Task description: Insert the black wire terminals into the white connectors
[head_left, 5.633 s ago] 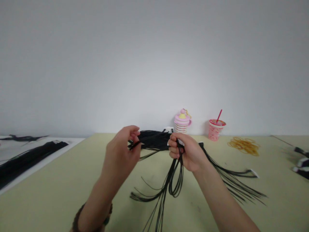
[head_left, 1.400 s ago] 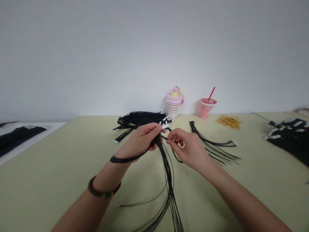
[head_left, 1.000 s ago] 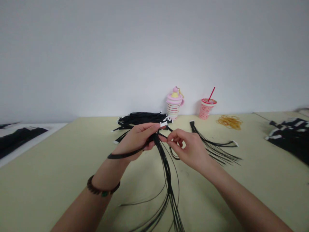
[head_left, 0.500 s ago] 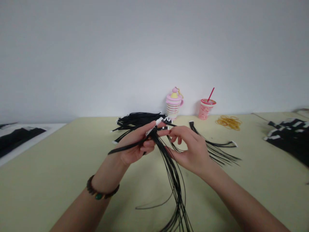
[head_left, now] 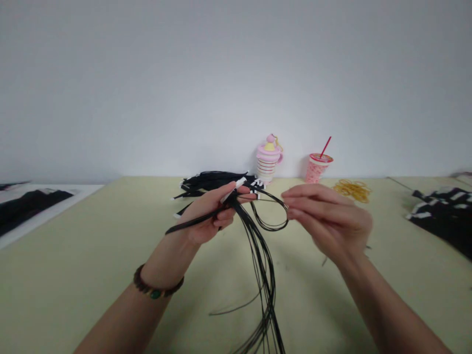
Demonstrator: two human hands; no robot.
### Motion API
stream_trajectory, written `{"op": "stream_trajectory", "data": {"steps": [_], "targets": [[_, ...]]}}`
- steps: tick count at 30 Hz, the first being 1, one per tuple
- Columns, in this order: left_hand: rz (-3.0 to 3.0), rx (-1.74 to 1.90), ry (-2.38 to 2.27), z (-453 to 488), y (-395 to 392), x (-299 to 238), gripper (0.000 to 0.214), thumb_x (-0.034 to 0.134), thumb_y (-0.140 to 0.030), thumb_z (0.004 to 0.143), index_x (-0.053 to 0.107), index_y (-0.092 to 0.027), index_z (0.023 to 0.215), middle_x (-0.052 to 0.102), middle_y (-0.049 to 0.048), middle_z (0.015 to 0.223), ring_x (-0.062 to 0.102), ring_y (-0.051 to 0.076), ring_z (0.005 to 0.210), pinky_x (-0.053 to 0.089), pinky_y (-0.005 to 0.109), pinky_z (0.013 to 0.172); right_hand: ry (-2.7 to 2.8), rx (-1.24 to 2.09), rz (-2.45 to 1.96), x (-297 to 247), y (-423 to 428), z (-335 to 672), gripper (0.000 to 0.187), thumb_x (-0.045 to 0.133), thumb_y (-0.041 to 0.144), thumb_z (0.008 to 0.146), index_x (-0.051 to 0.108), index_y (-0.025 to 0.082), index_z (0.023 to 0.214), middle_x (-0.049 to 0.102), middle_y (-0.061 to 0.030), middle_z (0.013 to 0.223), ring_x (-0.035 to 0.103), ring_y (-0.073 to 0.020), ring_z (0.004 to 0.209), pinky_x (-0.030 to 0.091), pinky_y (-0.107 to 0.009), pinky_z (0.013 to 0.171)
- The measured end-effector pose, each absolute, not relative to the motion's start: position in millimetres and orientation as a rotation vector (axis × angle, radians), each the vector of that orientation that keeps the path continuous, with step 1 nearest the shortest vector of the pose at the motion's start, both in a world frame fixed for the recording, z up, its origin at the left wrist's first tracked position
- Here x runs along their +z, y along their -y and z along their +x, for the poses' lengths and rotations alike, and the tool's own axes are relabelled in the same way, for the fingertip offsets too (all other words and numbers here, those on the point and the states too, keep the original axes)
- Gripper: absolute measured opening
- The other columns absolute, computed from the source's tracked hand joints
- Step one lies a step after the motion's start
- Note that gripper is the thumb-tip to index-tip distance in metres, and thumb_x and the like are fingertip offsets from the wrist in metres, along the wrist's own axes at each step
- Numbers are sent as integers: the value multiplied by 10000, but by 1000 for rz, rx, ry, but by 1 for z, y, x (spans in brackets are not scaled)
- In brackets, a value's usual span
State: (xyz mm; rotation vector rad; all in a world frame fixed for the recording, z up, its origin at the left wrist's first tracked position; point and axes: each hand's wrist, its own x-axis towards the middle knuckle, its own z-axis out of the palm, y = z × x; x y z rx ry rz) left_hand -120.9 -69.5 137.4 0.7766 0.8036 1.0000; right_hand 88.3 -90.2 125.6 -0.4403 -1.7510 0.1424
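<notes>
My left hand (head_left: 208,216) is closed round a bundle of thin black cables (head_left: 263,268) with white end connectors, held above the yellow-green table (head_left: 92,255). The strands hang from my fist and trail toward the near edge. My right hand (head_left: 328,219) pinches one black cable loop (head_left: 271,216) that runs back to my left fingers, its other fingers stretched out. A beaded bracelet (head_left: 155,290) sits on my left wrist.
A pile of black cables (head_left: 212,181) lies behind my hands. A pink bottle (head_left: 268,158), a pink cup with a red straw (head_left: 317,167) and yellow rubber bands (head_left: 352,189) stand by the wall. More black-and-white bundles (head_left: 440,211) lie at the right, dark ones (head_left: 25,206) at the left.
My right hand has moved right and up, drawing one cable out into a loop away from the bundle. My left hand keeps its grip in nearly the same place.
</notes>
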Motion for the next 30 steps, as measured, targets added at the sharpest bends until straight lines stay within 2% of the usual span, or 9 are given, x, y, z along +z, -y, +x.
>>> {"op": "stream_trajectory", "data": {"steps": [3,5,12,16,18,21,24,27,30], "targets": [[814,1020,-854,-120,68,136,280,410,-236,908,627,-99,795,690,101,884,331,-24,303,223,81,263,1380,250,-418,138,89,101,179,621,95,779,719,245,775,672,-19,799,610,-116,632,465,-234,486],[858,1049,-901,-119,68,135,263,430,-242,896,615,-96,779,692,118,886,330,-22,301,222,86,266,1189,346,-384,147,88,114,182,616,117,789,713,245,704,666,-22,845,588,-105,626,395,-216,425],[1051,1142,-959,-115,75,133,243,505,-302,846,589,-104,732,705,129,821,333,-7,304,217,98,279,941,605,-542,168,88,155,231,491,283,899,695,288,792,627,17,828,423,-52,474,334,-233,440],[1110,1174,-983,-111,80,134,280,507,-312,837,581,-97,673,698,120,728,305,-5,287,177,109,271,1050,524,-622,159,84,147,234,491,237,878,687,234,751,588,-2,638,341,-51,382,267,-249,396],[1123,1170,-977,-108,81,133,283,510,-308,835,579,-96,661,693,115,688,303,-3,281,173,113,272,1133,465,-643,149,85,130,173,570,151,790,663,198,652,554,5,564,365,-61,384,222,-234,368],[1112,1139,-974,-107,82,132,274,524,-315,829,580,-99,670,691,107,659,311,5,278,173,119,271,1638,465,-845,132,91,97,162,553,164,802,640,170,665,461,36,479,401,-67,424,243,-210,388],[1105,1106,-958,-106,81,131,279,513,-309,835,600,-96,677,682,88,631,308,4,271,176,121,273,2016,429,-904,121,95,72,239,507,122,799,532,139,562,393,45,484,374,-52,463,257,-203,444],[1106,1092,-953,-105,81,132,290,493,-290,838,614,-88,670,668,77,602,296,0,267,174,119,277,2066,380,-910,115,93,62,304,475,105,799,383,138,511,322,52,487,327,-40,463,227,-202,461],[1118,1091,-955,-104,81,132,299,509,-305,828,615,-90,649,659,72,587,301,3,278,177,119,278,2043,335,-908,113,91,63,309,482,101,788,333,143,521,304,56,491,313,-37,462,220,-200,471]]}}
